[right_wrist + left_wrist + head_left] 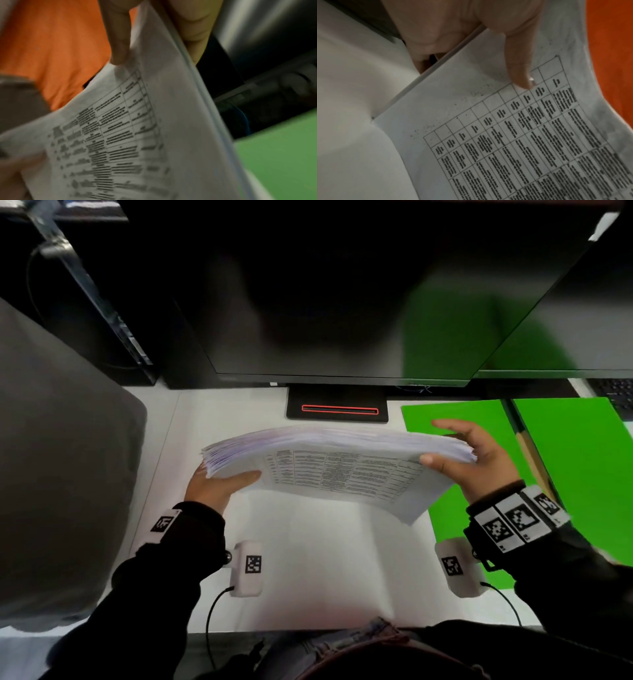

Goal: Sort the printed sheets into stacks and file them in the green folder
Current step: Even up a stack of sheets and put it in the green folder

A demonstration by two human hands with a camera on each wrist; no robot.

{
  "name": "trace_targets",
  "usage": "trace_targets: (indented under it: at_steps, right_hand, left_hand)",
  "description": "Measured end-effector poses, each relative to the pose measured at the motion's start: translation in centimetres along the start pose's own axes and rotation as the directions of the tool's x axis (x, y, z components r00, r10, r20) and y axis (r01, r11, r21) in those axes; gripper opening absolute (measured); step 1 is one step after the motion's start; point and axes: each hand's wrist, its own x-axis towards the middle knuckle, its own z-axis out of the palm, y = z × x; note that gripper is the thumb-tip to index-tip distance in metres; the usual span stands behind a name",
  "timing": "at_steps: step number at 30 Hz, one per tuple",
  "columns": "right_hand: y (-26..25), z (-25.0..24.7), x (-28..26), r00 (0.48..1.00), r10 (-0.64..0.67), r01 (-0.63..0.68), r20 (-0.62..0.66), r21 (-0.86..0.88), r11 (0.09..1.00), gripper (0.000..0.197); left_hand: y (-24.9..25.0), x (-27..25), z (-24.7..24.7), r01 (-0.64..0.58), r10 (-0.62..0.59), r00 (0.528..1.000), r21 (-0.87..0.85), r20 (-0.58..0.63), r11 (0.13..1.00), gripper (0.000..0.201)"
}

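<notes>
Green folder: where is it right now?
Head view: the green folder lies open on the desk's right side, beside the monitor stand, under the right hand.

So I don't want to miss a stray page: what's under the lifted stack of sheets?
Under the stack of printed sheets, bare white desk shows, and the green folder at its right end. The strip behind the stack is hidden.

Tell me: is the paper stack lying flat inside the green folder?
No: both the left hand and right hand hold the stack tilted above the desk, beside the open folder.
</notes>
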Motion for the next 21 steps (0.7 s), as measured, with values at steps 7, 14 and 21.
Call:
trace_targets:
  at_steps: [7, 14, 21]
  right_hand:
    - [-3.3, 1.9, 0.7, 0.898, -0.3, 0.424, 0.323, -0.818, 0.389, 0.043]
    - [-2.9, 7.2, 0.1, 0.836, -0.385, 0.474, 0.39, -0.867, 0.152, 0.056]
    - [-2.4, 7.6, 0.8, 0.845, -0.37, 0.449, 0.386, -0.888, 0.098, 0.05]
  left_hand:
    - [0.0, 0.6, -0.2, 0.042, -0.038, 0.998, 0.105, -0.041, 0.994, 0.035]
    - [-0.2, 1.0, -0.3, 0.041, -0.033, 0.998, 0.145, -0.054, 0.989, 0.084]
    - [0.7, 0.6, 0.1, -0.003, 0.0, 1.0, 0.211, 0.018, 0.977, 0.035]
